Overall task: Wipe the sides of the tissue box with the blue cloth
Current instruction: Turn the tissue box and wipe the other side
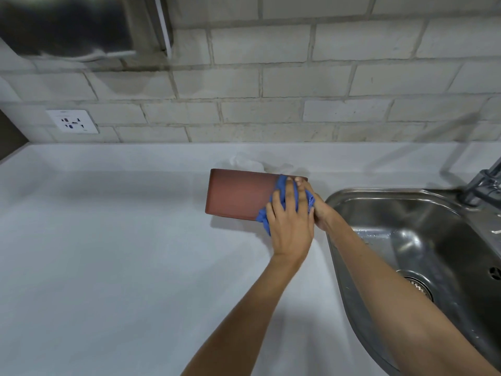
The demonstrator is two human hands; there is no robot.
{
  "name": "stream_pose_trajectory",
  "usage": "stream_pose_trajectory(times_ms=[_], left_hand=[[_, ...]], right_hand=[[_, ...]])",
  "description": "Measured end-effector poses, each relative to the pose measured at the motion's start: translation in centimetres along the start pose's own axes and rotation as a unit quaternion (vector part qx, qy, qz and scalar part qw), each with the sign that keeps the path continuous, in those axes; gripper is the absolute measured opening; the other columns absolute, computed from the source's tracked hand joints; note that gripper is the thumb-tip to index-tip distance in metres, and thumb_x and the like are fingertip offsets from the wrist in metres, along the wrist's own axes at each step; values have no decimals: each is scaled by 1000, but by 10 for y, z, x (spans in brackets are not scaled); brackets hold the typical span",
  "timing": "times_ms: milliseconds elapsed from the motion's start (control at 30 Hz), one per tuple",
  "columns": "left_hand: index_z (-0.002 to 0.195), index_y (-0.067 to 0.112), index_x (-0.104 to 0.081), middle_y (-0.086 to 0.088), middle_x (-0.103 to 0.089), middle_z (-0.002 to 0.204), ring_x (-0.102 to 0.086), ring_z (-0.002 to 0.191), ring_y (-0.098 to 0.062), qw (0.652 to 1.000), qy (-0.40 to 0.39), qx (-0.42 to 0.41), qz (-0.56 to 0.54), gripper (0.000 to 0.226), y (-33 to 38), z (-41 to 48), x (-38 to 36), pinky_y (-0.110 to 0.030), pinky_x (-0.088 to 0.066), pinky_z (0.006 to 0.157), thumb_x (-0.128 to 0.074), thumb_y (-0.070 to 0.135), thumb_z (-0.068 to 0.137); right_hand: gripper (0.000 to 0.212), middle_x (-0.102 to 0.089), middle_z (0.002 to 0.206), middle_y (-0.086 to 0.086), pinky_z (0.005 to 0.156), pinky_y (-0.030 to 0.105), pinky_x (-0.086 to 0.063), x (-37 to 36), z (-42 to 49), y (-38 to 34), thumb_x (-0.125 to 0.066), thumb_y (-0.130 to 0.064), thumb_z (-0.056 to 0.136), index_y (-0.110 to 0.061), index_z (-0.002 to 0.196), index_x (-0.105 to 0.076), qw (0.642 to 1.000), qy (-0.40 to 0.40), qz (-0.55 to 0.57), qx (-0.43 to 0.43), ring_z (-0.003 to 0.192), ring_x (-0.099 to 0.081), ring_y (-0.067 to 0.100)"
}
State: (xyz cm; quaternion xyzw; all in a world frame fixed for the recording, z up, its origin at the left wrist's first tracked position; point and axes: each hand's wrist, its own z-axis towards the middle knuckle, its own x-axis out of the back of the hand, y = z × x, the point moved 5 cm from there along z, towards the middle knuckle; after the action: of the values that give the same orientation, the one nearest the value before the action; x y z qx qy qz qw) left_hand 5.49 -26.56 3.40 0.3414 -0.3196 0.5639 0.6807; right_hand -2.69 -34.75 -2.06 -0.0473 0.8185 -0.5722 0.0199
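Observation:
A reddish-brown tissue box (238, 195) lies tipped on the white counter (108, 240), a broad face turned toward me and a white tissue (248, 162) poking out behind it. The blue cloth (280, 189) is bunched against the box's right end. My left hand (290, 221) presses flat on the cloth, fingers spread over it. My right hand (317, 210) grips the box's right end from behind, fingertips hooked over its top edge; most of that hand is hidden by the left one.
A stainless steel sink (423, 240) lies directly right of the box, with a tap (485, 180) at its far right corner. A wall socket (72, 121) sits on the brick-tile wall at left. A metal fixture (81, 25) hangs above.

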Motion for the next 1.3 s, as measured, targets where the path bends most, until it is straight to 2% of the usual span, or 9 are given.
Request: stream_pose_trajectory(times_ms=[133, 300, 500, 600, 700, 800, 933, 1100, 1300], left_hand=[[121, 20, -66, -1, -68, 124, -69, 96, -23, 999, 28, -32, 12, 50, -26, 8, 4, -29, -55, 76, -65, 46, 78], [135, 17, -53, -12, -53, 140, -58, 115, -35, 989, 41, 141, -12, 49, -103, 29, 2, -46, -46, 92, -56, 34, 89], [142, 16, -42, -11, -41, 150, -47, 124, -37, 959, 26, 276, -63, 49, -119, 29, 0, -48, -36, 100, -43, 34, 96], [127, 16, -61, -8, -63, 131, -65, 104, -34, 985, 27, 165, -36, 47, -68, 18, 7, -43, -51, 87, -60, 36, 85], [125, 19, -63, -2, -65, 129, -68, 101, -26, 1000, 5, 10, -7, 49, -34, 1, 7, -35, -54, 82, -46, 41, 85], [124, 21, -64, -2, -65, 129, -68, 101, -27, 996, 32, -78, 20, 51, -43, -7, 5, -36, -56, 78, -67, 42, 79], [129, 17, -60, -11, -59, 134, -64, 105, -37, 990, 34, 124, -65, 51, -61, -9, 6, -47, -54, 82, -70, 32, 82], [151, 22, -20, -6, -15, 160, -25, 137, -34, 919, -64, 295, -256, 54, -67, -8, -6, -49, -31, 108, -31, 38, 100], [152, 12, -3, -11, -8, 159, -14, 142, -35, 830, -163, 367, -387, 90, -66, -30, -16, -50, -27, 114, -45, 59, 88]], right_hand=[[45, -68, 105, 5, 92, 35, -44, 0, -2, -3, -48, -62, 81, -23, 95, -66, 1000, 11, -1, 0, 96, -61, 19], [33, -63, 100, -1, 95, 33, -43, 2, -3, -2, -52, -60, 80, -30, 91, -57, 1000, 16, 2, -4, 95, -58, 16], [50, -62, 110, 3, 102, 36, -41, 1, -2, -1, -52, -62, 78, -22, 108, -55, 1000, 19, -3, 5, 106, -56, 21], [58, -63, 111, 6, 103, 38, -41, -1, -3, -2, -50, -60, 81, -14, 116, -57, 1000, 30, -1, 8, 105, -57, 23], [66, -67, 115, 9, 103, 38, -41, 0, -7, -1, -51, -61, 80, -10, 121, -59, 999, 29, 1, 22, 108, -59, 24], [53, -71, 103, 5, 93, 33, -46, 1, -13, -1, -53, -56, 82, -13, 112, -64, 999, 33, 6, 42, 99, -61, 21], [38, -70, 103, 2, 64, 12, -48, -13, -23, 0, -65, -41, 82, -14, 108, -62, 994, 64, 40, 81, 85, -63, 8], [74, -60, 115, -2, 74, 11, -47, -26, -41, 9, -77, -43, 68, -10, 125, -42, 985, 115, 74, 109, 102, -59, 5], [80, -59, 114, -2, 80, 18, -45, -31, -64, 15, -65, -64, 68, -17, 125, -35, 975, 147, 49, 161, 106, -59, 11]])
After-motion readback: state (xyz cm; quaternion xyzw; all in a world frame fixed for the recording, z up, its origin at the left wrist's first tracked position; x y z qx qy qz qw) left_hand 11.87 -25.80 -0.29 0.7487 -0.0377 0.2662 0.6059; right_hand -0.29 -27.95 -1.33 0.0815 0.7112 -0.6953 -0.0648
